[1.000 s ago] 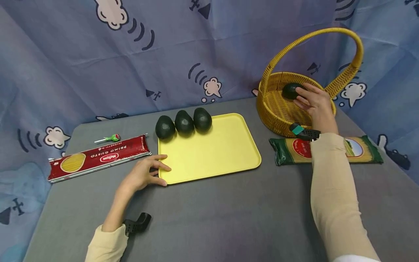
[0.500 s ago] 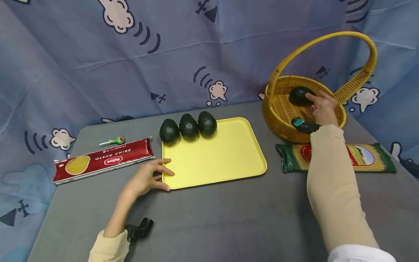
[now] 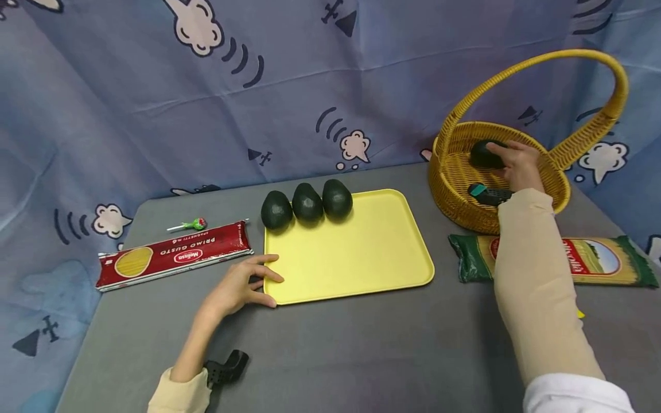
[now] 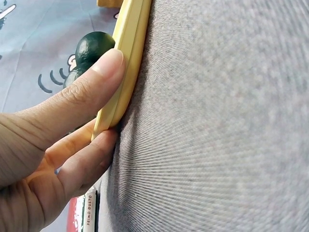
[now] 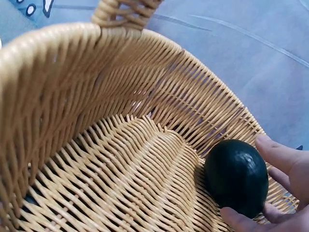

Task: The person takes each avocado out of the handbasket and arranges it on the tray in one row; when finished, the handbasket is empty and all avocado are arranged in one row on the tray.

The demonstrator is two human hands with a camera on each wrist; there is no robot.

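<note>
My right hand (image 3: 521, 166) reaches into the yellow wicker basket (image 3: 457, 209) and holds a dark green avocado (image 3: 482, 155) between thumb and fingers. In the right wrist view this avocado (image 5: 235, 179) is low against the woven wall; whether it rests on the basket floor I cannot tell. At the near left corner of the yellow tray (image 3: 356, 258), my left hand (image 3: 237, 289) grips the rim, thumb on the front side, fingers at the left side. Three avocados (image 3: 307, 205) sit in a row along the tray's far left edge.
A red spaghetti packet (image 3: 175, 255) lies left of the tray, with a green lollipop (image 3: 196, 224) behind it. Before the basket lies a green-ended pasta packet (image 3: 594, 258), partly under my right sleeve. The basket's tall handle (image 3: 614, 97) arches above. A patterned cloth hangs behind.
The head view has shifted, so everything appears further right and lower. My right wrist has moved further in over the basket, still holding the avocado. My left hand stays at the tray corner.
</note>
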